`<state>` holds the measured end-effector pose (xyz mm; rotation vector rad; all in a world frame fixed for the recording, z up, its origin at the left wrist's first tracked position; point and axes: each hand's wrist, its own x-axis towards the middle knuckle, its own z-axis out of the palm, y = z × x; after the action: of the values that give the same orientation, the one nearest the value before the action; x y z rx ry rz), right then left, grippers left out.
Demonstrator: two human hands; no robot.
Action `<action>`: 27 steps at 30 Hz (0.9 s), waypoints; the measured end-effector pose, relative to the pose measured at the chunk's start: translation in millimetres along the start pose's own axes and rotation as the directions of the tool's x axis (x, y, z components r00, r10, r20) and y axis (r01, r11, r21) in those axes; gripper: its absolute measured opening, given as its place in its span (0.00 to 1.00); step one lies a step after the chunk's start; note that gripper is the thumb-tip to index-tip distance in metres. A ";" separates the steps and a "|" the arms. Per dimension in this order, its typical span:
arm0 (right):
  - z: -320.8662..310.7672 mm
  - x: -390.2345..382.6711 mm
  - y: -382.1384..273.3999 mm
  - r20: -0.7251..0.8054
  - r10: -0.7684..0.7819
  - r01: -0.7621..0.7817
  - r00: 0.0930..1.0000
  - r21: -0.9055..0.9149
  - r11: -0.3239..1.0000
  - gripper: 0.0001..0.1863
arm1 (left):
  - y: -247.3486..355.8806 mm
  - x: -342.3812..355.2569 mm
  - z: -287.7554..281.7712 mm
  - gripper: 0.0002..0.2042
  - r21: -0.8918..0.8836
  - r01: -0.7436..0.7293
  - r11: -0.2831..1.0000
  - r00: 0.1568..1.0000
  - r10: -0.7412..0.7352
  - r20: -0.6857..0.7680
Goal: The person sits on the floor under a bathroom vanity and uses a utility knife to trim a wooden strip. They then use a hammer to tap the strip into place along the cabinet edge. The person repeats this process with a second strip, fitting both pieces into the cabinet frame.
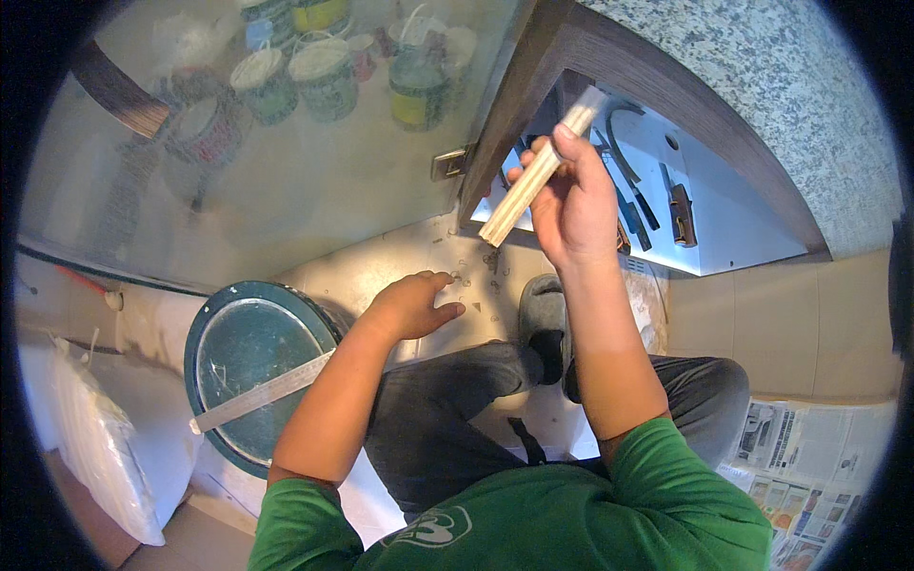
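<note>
My right hand (571, 200) grips a pale wooden strip (526, 190) held on a slant before an open cabinet (733, 219) with a dark frame and white inner floor. Inside lie curved dark tool-like pieces (628, 152) and a brown block-shaped object (683, 214). My left hand (414, 306) is open over the floor, fingers apart and holding nothing. Left of it, a metal ruler (257, 392) lies on the dark green round lid (243, 343) of a large bucket.
A glass panel (286, 190) at upper left shows several paint tubs (324, 86) behind it. A speckled countertop (781, 67) tops the cabinet. A plastic-wrapped white bundle (114, 447) is at left, newspaper (800, 457) at right. Small bits lie on the floor (381, 257) near my feet.
</note>
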<state>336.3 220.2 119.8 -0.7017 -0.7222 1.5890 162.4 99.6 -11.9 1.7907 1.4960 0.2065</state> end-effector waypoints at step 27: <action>86.8 -29.0 -18.2 0.012 -0.030 0.031 0.999 -0.101 0.994 0.19 | -1.9 2.4 1.5 0.32 -0.058 -0.065 0.996 0.998 0.063 -0.026</action>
<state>283.7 187.6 189.6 -0.7532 -0.8224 1.5374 162.6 101.1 -14.9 1.7961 1.4359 0.3022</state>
